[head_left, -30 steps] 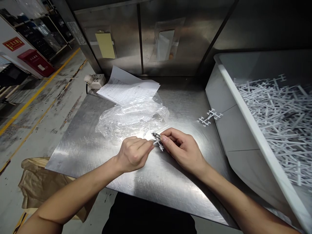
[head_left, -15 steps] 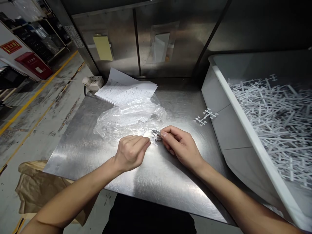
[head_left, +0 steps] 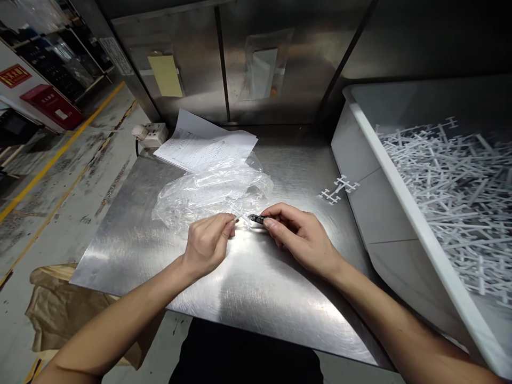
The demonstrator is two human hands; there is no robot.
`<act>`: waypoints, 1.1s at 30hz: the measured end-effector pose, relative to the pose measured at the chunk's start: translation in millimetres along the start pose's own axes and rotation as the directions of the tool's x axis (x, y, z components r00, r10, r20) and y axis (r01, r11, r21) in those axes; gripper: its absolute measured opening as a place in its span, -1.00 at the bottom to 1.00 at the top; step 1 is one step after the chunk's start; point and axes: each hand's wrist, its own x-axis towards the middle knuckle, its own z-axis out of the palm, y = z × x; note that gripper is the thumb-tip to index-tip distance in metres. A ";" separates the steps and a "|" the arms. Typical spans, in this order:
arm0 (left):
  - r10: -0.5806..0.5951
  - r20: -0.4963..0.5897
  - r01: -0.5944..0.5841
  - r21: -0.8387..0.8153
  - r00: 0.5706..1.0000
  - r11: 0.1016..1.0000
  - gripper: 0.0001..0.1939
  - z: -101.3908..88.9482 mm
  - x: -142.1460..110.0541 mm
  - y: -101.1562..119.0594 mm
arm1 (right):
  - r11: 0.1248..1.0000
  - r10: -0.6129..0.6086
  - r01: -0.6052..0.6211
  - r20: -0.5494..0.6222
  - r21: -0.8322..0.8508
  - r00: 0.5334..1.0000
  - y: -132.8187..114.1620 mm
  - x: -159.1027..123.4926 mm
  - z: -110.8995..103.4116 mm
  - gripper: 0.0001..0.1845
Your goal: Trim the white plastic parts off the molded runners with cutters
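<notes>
My left hand is closed, with thumb and fingertips pinching a small white plastic sprue piece above the metal table. My right hand is closed around a small silver-and-dark nail clipper. The clipper's tip points left and meets or nearly meets the white piece; exact contact cannot be told. Just beyond both hands lies a crumpled clear plastic bag with small white bits visible in or under it. A branched white plastic sprue lies on the table to the right.
A large pale bin full of white sprues stands at the right of the metal table. Printed papers and a power socket are at the back. Brown paper lies low at the left.
My left hand has shifted slightly left and up, with the white piece now tilted differently in its fingers. The clipper has turned and shows its dark side.
</notes>
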 end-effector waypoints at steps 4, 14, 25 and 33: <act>0.038 -0.002 -0.038 0.030 0.999 0.999 -0.82 -0.4 1.0 -0.2 | 0.997 -0.048 0.048 0.004 -0.067 0.999 -3.2 -0.8 -2.7 -0.75; 0.087 0.007 -0.087 0.076 0.996 0.993 -0.79 0.2 0.6 -2.5 | 0.981 -0.122 0.124 0.023 -0.151 0.992 -4.1 -0.7 -6.7 -0.80; 0.140 0.034 -0.142 0.090 0.990 0.986 -0.75 -1.6 1.4 -3.3 | 0.925 -0.279 0.275 0.022 -0.261 0.960 -1.3 0.4 -7.4 -0.83; 0.075 0.034 -0.077 0.042 0.997 0.996 -0.77 -1.3 0.1 -1.6 | 0.986 -0.142 0.142 0.001 -0.088 0.990 9.0 -0.5 0.9 -0.80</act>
